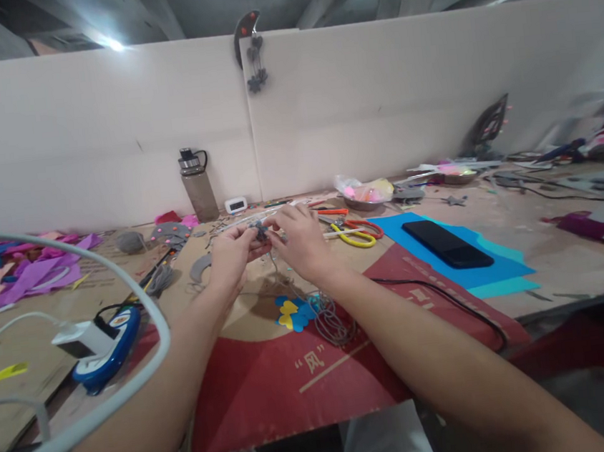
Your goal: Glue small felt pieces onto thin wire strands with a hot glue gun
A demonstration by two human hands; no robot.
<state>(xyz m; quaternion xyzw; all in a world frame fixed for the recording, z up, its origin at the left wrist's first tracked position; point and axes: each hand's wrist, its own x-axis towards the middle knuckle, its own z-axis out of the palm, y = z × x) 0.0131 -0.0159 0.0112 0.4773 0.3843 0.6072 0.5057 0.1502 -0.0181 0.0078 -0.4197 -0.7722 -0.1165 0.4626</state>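
My left hand (232, 256) pinches a small dark grey piece (260, 230) with a bumpy outline; its exact kind is too small to make out. Close against it, my right hand (301, 244) has its fingers bent and its thumb and fingertips at the same piece. A strand of grey yarn hangs below the hands and runs down to a loose tangle of grey yarn (334, 323) on the red and brown cardboard (255, 396). Beside the tangle lie several blue and yellow paper hearts (290, 313). Fingers partly hide the grey piece.
Yellow-handled scissors (354, 236) lie right of my hands, near a black phone (447, 243) on blue sheets (501, 270). A blue power strip (107, 351) and a white cable (151, 299) are at left. A bottle (198, 186) stands by the white partition (108, 131).
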